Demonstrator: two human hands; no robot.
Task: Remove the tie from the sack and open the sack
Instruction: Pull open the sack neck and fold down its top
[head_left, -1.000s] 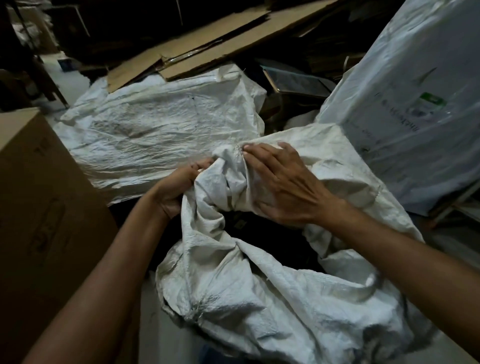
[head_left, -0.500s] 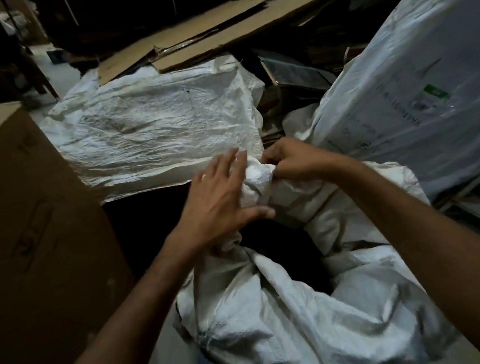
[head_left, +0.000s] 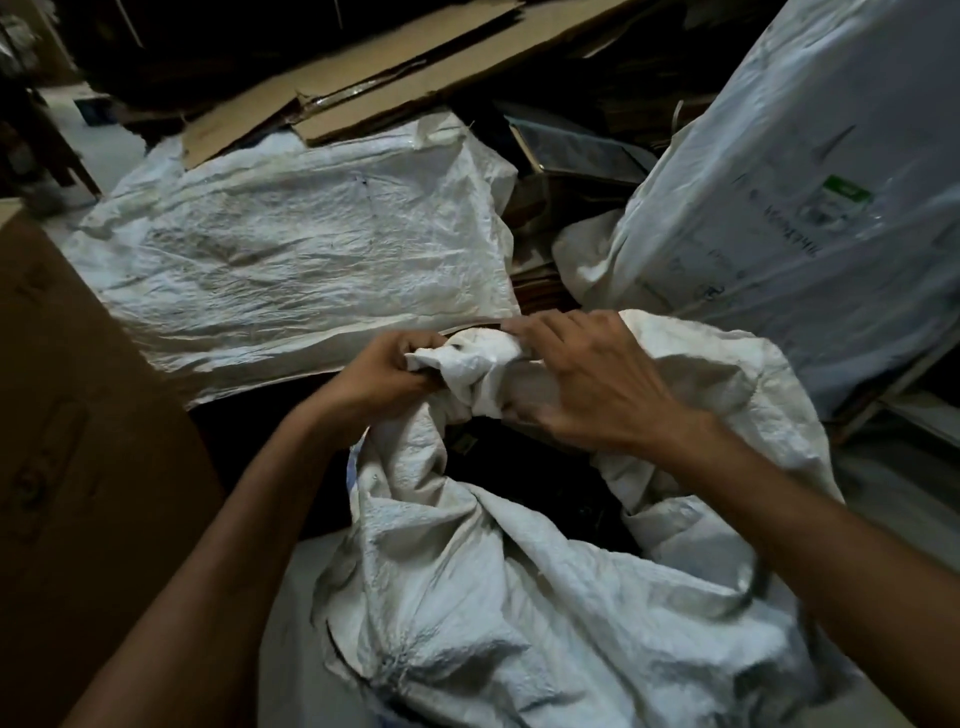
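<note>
The left hand (head_left: 379, 374) pinches the knotted tie (head_left: 470, 364) at its nine o'clock, the right hand (head_left: 592, 384) grips at three; pulling apart may tighten it.

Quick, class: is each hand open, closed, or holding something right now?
Left hand: closed, gripping the knot in the sack.
Right hand: closed, holding the same knot.

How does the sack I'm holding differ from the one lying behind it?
The held sack is bunched into a knot; the rear sack lies spread flat. The left hand and the right hand grip the held sack; neither touches the rear sack. Both are white, woven.
</note>
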